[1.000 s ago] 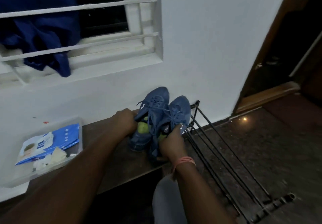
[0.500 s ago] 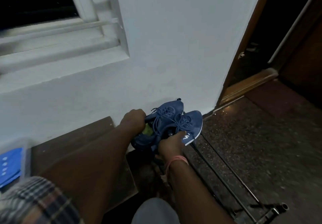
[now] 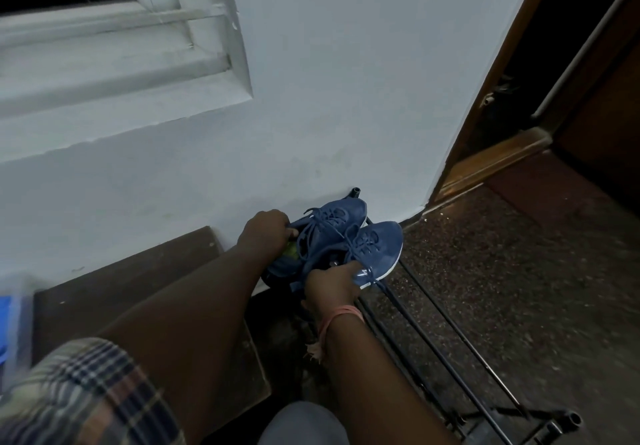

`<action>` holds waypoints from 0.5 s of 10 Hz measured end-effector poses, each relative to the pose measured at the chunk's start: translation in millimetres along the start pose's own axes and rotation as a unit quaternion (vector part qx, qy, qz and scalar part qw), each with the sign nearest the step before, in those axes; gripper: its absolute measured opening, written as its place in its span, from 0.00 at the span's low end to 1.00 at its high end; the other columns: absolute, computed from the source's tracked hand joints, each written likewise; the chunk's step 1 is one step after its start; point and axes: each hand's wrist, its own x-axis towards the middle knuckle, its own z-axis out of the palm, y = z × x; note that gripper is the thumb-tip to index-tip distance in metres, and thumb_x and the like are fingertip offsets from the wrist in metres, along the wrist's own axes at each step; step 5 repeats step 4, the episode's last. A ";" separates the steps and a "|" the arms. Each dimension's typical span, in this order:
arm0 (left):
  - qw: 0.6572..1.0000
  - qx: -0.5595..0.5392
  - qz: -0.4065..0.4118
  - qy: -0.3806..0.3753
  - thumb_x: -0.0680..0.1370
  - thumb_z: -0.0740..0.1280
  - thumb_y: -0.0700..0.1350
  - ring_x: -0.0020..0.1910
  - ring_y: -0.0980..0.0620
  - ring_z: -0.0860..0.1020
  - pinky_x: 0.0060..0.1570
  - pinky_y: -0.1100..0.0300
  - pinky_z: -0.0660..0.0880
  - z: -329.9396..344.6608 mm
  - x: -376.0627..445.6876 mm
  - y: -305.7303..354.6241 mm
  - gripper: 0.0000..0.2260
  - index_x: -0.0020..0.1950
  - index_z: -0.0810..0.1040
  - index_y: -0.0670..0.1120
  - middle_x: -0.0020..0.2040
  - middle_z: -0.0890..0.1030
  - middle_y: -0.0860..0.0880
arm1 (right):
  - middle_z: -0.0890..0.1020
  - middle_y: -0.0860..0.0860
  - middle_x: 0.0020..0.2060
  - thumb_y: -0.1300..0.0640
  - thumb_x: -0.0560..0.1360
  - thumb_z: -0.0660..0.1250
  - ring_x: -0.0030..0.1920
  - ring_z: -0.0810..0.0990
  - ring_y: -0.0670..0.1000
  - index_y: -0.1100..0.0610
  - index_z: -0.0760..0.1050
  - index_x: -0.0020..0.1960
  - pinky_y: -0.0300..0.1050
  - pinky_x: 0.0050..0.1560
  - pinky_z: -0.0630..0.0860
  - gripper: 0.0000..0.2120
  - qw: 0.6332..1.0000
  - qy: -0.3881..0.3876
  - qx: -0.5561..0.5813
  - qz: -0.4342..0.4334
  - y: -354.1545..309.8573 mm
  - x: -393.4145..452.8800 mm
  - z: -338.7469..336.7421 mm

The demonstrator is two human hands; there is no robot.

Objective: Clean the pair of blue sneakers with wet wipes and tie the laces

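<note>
At nine o'clock, cut by the frame edge: clear plastic box [image 3: 15, 334] with a blue packet inside, print unreadable, on a dark brown wooden bench [image 3: 114, 285]. Centre: left hand [image 3: 265, 233] curled round the collar of the left blue mesh sneaker [image 3: 325, 226]; right hand [image 3: 332, 285] pinching the collar of the right blue mesh sneaker [image 3: 377, 247], white side logo half hidden. Both toes toward one o'clock, over a black metal rod rack [image 3: 446, 351]. At three o'clock, open speckled dark stone floor [image 3: 519, 289] up to a brown wooden door frame [image 3: 491, 164].
</note>
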 end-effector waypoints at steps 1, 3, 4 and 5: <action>1.000 -0.006 0.002 -0.004 0.84 0.63 0.48 0.50 0.42 0.78 0.44 0.55 0.70 -5.8 -5.3 5.5 0.13 0.54 0.81 0.40 0.52 0.82 0.41 | 0.68 0.63 0.69 0.56 0.63 0.65 0.61 0.75 0.63 0.55 0.54 0.76 0.55 0.65 0.75 0.43 0.999 -0.030 -0.021 0.002 -7.2 -12.4 -9.2; 1.000 0.024 0.010 -0.010 0.82 0.63 0.48 0.57 0.44 0.79 0.54 0.54 0.75 -44.1 -44.6 -1.3 0.13 0.62 0.81 0.45 0.60 0.82 0.44 | 0.60 0.67 0.76 0.51 0.76 0.67 0.75 0.62 0.67 0.67 0.50 0.79 0.59 0.74 0.63 0.41 0.974 -0.052 -0.219 -0.021 -35.4 -42.8 -0.3; 0.999 0.014 0.021 0.020 0.82 0.62 0.48 0.60 0.45 0.78 0.57 0.53 0.75 -73.2 -68.7 -7.4 0.13 0.63 0.80 0.46 0.62 0.81 0.46 | 0.62 0.67 0.73 0.46 0.74 0.67 0.72 0.64 0.67 0.64 0.54 0.77 0.59 0.71 0.67 0.40 0.955 -0.025 -0.278 -0.103 -66.3 -83.5 5.8; 0.999 0.014 0.021 0.020 0.82 0.62 0.48 0.60 0.45 0.78 0.57 0.53 0.75 -73.2 -68.7 -7.4 0.13 0.63 0.80 0.46 0.62 0.81 0.46 | 0.62 0.67 0.73 0.46 0.74 0.67 0.72 0.64 0.67 0.64 0.54 0.77 0.59 0.71 0.67 0.40 0.955 -0.025 -0.278 -0.103 -66.3 -83.5 5.8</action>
